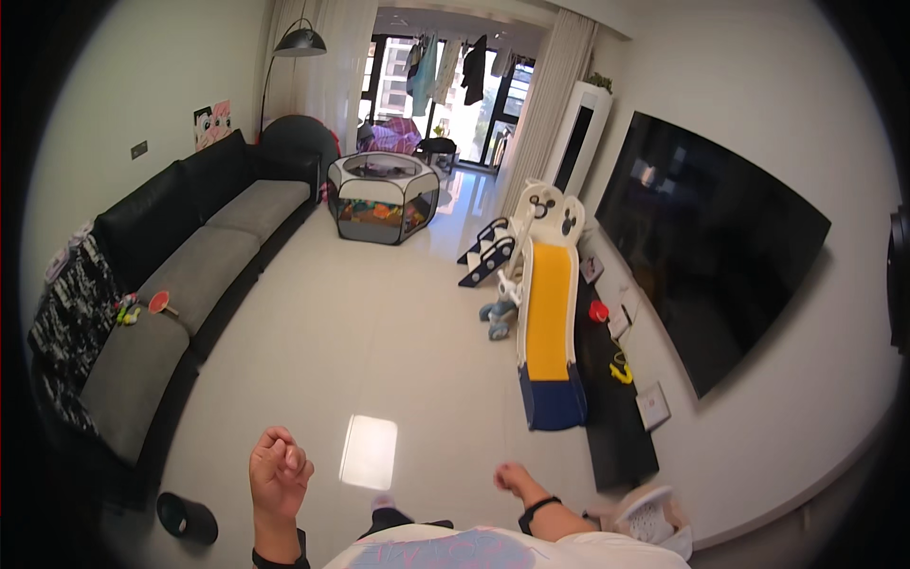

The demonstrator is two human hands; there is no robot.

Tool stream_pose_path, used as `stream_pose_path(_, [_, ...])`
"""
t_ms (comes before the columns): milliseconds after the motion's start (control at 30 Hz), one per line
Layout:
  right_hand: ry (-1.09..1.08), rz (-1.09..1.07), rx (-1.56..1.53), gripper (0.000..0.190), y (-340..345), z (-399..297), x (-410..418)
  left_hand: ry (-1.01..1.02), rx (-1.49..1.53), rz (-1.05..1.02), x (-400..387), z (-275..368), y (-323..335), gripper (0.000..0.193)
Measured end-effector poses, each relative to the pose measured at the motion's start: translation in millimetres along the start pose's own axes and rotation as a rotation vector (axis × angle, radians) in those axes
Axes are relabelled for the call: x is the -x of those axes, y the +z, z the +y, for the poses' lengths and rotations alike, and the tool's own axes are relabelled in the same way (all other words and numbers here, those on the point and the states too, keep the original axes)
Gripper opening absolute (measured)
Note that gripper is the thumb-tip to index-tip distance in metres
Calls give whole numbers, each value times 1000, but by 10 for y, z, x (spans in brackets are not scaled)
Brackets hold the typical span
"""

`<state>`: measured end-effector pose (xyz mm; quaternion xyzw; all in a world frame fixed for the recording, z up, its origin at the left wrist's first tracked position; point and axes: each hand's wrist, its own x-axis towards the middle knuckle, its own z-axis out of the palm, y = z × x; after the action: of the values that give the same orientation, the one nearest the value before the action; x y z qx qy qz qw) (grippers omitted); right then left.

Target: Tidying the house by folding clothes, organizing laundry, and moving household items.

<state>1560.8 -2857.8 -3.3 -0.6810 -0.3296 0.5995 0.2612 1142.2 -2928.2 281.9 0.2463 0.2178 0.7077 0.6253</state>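
Note:
My left hand (279, 466) is raised over the tiled floor at the lower left, its fingers curled in and nothing seen in them. Lower and to the right, my right hand (513, 478) is also curled beside my body, slightly blurred, with no object visible in it. Each wrist wears a black band. A black waste bin (186, 518) stands on the floor left of my left hand. Beyond my right hand lies the dark blue foot of a children's slide (549, 313) with a yellow chute.
A black sofa (234, 206) with grey cushions lines the left wall. A mesh play pen (384, 235) with toys stands ahead. A small ride-on toy (498, 323) is beside the slide. At right are a low black TV bench (617, 434) and a wall-mounted television (718, 249).

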Motion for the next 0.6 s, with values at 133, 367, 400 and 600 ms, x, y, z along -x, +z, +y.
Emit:
stream_pose_path(133, [381, 291, -201, 8, -464, 174, -165, -101, -6, -68, -1266, -61, 112, 7])
stream_pose_path(367, [587, 488, -459, 15, -1049, 148, -465, -305, 68, -338, -3084, -521, 369, 9])
stream_pose_path(400, [328, 340, -26, 16, -1090, -18, -487, -277, 68, -324, -3312, -586, 369, 9])
stream_pose_path(600, [391, 398, -235, 21, -1395, -688, -2637, -128, 0, -136, -4578, -728, 304, 8])
